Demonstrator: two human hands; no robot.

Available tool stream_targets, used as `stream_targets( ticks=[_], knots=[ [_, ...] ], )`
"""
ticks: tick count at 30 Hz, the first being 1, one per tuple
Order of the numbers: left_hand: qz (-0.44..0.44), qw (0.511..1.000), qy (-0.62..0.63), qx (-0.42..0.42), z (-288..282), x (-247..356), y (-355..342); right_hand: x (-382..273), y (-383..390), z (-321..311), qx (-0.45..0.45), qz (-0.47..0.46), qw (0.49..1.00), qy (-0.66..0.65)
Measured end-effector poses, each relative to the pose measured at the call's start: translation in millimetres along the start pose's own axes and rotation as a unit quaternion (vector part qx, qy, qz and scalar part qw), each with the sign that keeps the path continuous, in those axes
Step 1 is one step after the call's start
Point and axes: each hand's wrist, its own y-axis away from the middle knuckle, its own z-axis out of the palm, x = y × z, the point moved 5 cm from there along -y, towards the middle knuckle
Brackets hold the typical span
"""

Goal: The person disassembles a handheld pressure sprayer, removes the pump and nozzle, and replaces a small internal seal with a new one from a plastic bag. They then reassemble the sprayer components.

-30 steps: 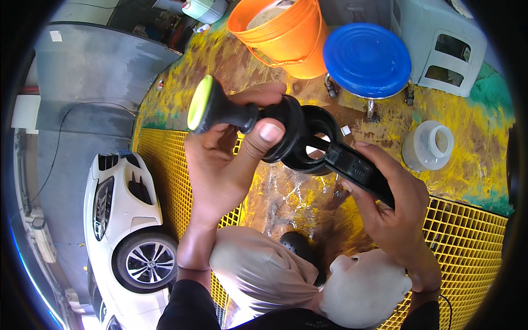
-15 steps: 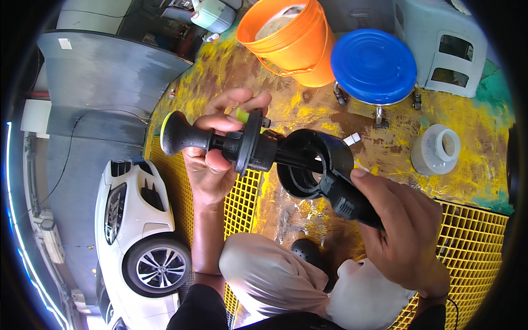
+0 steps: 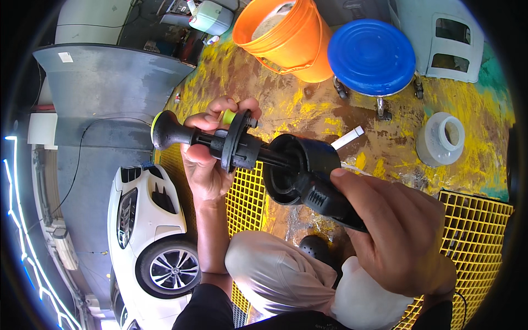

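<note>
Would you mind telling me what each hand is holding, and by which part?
The left hand holds the black side handle by its shaft; the right hand grips the black power tool by its body.

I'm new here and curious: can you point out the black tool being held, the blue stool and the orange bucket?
black tool (image 3: 300, 170): head view, on its round black housing.
blue stool (image 3: 371, 55): head view, middle of the round blue seat.
orange bucket (image 3: 291, 47): head view, on its orange side wall.
</note>
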Motion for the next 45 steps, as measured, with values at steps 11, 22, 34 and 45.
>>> stream_targets(
  ticks=[11,22,34,45],
  knots=[
    [0.007,0.989,-0.145,0.037,21.3,9.6,0.6,22.2,1.4,13.8,0.092,-0.03,0.995,-0.013],
    [0.078,0.983,-0.166,0.009,37.3,19.5,7.3,2.9,10.2,8.4,0.07,-0.072,0.988,0.116],
    [0.101,0.967,-0.229,-0.039,62.2,22.7,8.7,-5.8,12.2,6.3,0.106,-0.122,0.979,0.125],
    [0.079,0.947,-0.311,-0.011,65.3,14.1,3.7,-0.1,6.6,7.5,0.113,-0.103,0.98,0.125]
  ],
)
